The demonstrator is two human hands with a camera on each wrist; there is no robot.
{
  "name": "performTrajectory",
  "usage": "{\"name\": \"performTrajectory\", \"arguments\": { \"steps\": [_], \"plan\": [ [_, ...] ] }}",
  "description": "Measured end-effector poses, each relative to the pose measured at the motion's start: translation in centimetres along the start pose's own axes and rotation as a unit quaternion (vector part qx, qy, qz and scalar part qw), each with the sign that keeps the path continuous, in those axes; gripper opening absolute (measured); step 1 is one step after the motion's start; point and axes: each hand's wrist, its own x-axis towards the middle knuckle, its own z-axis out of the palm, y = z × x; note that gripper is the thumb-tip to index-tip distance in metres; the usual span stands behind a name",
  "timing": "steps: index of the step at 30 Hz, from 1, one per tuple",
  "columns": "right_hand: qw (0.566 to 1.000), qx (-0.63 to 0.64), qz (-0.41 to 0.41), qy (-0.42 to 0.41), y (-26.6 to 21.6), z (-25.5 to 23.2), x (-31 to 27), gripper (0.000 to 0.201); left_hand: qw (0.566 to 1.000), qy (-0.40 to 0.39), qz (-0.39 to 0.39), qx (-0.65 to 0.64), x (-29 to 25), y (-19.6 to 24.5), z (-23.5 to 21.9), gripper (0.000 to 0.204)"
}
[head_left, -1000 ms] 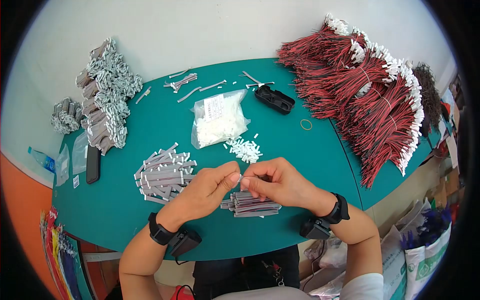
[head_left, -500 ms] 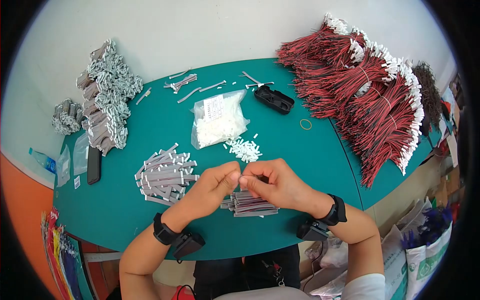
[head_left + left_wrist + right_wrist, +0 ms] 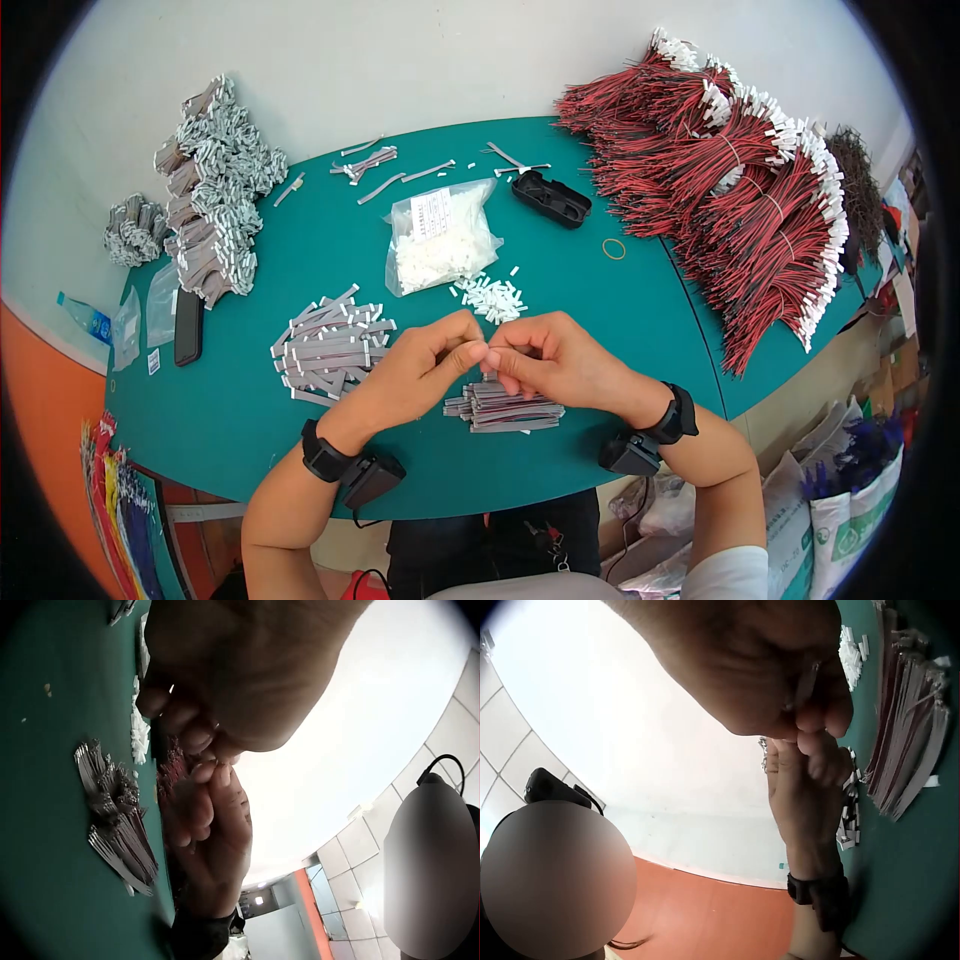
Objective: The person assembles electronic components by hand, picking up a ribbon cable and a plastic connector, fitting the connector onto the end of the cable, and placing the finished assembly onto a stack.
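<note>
In the head view my left hand (image 3: 432, 366) and right hand (image 3: 567, 362) meet fingertip to fingertip over the table. Thumbs and forefingers of both pinch a tiny piece, almost wholly covered; I cannot tell its kind. The right wrist view shows a small whitish connector housing (image 3: 808, 684) within the curled fingers of my right hand. Just below the hands lies a stack of short grey ribbon cables (image 3: 505, 408). Loose white connector housings (image 3: 492, 300) are heaped right beyond the fingertips. Left of my left hand spreads a pile of grey cables with white ends (image 3: 325, 352).
A clear bag of white housings (image 3: 440, 245) lies behind the heap, beside a black open case (image 3: 550, 200). Red-and-black wire bundles (image 3: 720, 170) fill the back right. Bundled grey cables (image 3: 215, 190) and a black phone (image 3: 188, 328) are at left.
Both hands stay fingertip to fingertip at nearly the same spot. Fingers and thumbs have shifted slightly; the left wrist has turned a little. The piles look unchanged.
</note>
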Motion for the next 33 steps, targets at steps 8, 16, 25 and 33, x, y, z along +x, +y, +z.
{"name": "performTrajectory", "arguments": {
  "steps": [8,16,25,33],
  "plan": [
    [1.000,0.017,-0.011,-0.007,-0.3,0.3,-0.4,0.016,0.999,0.035,0.021,-0.019,0.0,0.2,-0.1,0.023],
    [0.987,0.092,-0.049,0.122,-1.1,-1.9,0.0,0.012,0.990,0.119,0.003,-0.072,0.0,1.1,-0.8,0.018],
    [0.961,0.200,-0.114,0.154,-0.5,-1.0,0.7,0.013,0.997,0.011,-0.072,0.000,-0.3,1.0,0.9,0.012],
    [0.988,0.109,-0.073,0.078,-0.8,-0.6,0.1,0.014,0.977,0.113,0.037,-0.179,0.4,0.0,1.2,0.020]
  ]
}}
